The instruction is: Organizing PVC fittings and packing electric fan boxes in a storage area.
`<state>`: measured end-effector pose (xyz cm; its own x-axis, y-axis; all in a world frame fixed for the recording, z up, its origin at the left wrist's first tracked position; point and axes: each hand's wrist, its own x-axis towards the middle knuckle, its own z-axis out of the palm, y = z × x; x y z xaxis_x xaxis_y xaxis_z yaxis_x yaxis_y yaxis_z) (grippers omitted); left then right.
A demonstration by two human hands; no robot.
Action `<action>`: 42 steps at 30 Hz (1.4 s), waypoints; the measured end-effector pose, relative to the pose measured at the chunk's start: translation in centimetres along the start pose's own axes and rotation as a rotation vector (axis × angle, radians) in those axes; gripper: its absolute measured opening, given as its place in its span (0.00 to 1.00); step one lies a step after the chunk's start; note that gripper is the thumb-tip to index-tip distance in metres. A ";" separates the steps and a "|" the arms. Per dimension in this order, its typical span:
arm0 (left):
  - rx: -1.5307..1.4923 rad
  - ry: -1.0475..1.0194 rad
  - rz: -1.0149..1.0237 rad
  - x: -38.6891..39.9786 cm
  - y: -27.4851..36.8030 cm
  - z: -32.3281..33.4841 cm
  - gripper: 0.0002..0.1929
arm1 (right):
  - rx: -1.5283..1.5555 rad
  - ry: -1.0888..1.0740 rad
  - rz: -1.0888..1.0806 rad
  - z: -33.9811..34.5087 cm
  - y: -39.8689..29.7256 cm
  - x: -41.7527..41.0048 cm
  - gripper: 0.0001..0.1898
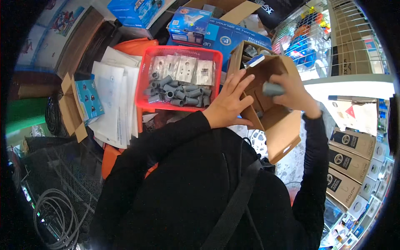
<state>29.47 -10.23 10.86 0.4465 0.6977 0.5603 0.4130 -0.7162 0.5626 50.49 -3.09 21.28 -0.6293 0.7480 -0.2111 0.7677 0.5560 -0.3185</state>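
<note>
My right hand (293,92) holds a grey plastic pipe fitting (272,89), slightly blurred, over the mouth of an open cardboard box (282,136). Against the box's left wall rests my left hand (229,103), fingers spread along the side and thumb near the lower edge, gripping it. Part of another grey piece (258,114) shows deep inside the box. To the left is a red plastic basket (179,107). Several grey pipe fittings (179,93) lie loose in its near half, and small clear packets (187,69) with parts line its far half.
White plastic packets (107,100) are stacked left of the basket, beside a blue printed box (89,98) in an opened carton. Blue boxes (190,25) stand behind. A wire rack (309,40) and shelved cartons (350,162) flank the right; coiled cable (57,218) lies lower left.
</note>
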 end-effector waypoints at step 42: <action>0.012 -0.017 0.064 0.3 -0.4 0.4 0.29 | 0.043 -0.249 0.038 10.8 0.9 -1.4 0.10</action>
<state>29.77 -9.76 10.59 0.4853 0.6503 0.5844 0.3925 -0.7594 0.5189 50.77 -7.52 11.28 -0.6144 0.6529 -0.4429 0.7890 0.5091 -0.3440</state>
